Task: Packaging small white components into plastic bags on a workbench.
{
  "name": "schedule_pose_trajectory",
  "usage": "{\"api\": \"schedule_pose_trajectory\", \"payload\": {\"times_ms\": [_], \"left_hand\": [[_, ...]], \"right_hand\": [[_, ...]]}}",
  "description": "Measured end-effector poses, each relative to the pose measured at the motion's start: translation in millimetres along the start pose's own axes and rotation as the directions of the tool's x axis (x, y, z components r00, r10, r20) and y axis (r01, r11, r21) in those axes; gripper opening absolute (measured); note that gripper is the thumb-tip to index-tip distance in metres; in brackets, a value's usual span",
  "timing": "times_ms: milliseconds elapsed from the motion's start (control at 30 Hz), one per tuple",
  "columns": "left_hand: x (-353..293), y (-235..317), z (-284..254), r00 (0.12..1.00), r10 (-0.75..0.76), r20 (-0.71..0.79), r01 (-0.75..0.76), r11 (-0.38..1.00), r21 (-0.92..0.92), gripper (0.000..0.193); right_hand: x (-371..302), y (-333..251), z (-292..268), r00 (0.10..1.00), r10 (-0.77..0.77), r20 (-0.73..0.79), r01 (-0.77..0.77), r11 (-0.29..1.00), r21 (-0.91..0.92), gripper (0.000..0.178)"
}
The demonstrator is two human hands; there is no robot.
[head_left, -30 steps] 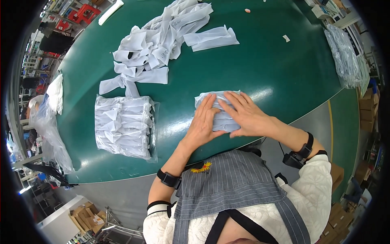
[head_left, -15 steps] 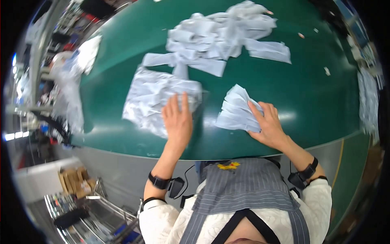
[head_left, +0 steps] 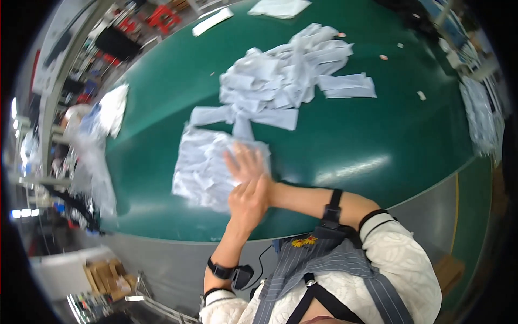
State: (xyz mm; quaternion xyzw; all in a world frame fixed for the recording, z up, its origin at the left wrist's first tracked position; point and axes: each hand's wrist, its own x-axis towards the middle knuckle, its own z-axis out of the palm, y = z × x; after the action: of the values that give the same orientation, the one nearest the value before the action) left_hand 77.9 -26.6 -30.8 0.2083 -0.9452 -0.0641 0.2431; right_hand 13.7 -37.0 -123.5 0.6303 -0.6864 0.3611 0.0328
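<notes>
Fingers spread, my right hand (head_left: 248, 163) reaches across to the left and lies over a clear plastic bag (head_left: 186, 171) filled with white fabric pieces. It is somewhat blurred. My left hand (head_left: 249, 201) is closed at the bag's near right side, right against my right wrist. What its fingers hold, if anything, is hidden. Beyond the bag, a loose heap of white fabric strips (head_left: 270, 78) spreads over the green table (head_left: 377, 146), a few strips reaching the bag's far edge.
One flat white strip (head_left: 348, 86) sticks out right of the heap. White pieces (head_left: 280, 7) lie at the far edge. Plastic bags (head_left: 94, 156) hang over the table's left side, and more plastic packages (head_left: 479, 121) stand at the right. Small scraps (head_left: 421, 95) dot the table.
My right hand has moved left from the fanned stack of white fabric pieces onto the bag. That stack no longer shows on the right. My left hand has gone from flat to closed.
</notes>
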Motion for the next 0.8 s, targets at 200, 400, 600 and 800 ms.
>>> {"api": "schedule_pose_trajectory", "payload": {"times_ms": [200,400,600,800], "left_hand": [[-5.9,-0.3,-22.0,0.990,-0.131,0.055,0.134,0.990,-0.040,0.024],[-18.5,34.7,-29.1,0.977,-0.212,-0.010,0.208,0.968,-0.142,0.025],[16.9,68.6,34.2,0.982,0.031,0.187,0.041,0.929,-0.369,0.020],[49.7,86.2,102.1,0.966,0.142,0.215,-0.040,0.906,-0.420,0.020]], "right_hand": [[5.4,39.1,-55.0,0.926,-0.372,-0.058,0.369,0.867,0.336,0.047],[76.7,232.3,-142.6,0.976,-0.210,-0.050,0.198,0.963,-0.182,0.015],[106.2,354.3,-140.4,0.985,0.060,-0.161,-0.096,0.970,-0.223,0.023],[26.3,297.3,-167.8,0.944,0.317,-0.085,-0.328,0.889,-0.319,0.025]]}}
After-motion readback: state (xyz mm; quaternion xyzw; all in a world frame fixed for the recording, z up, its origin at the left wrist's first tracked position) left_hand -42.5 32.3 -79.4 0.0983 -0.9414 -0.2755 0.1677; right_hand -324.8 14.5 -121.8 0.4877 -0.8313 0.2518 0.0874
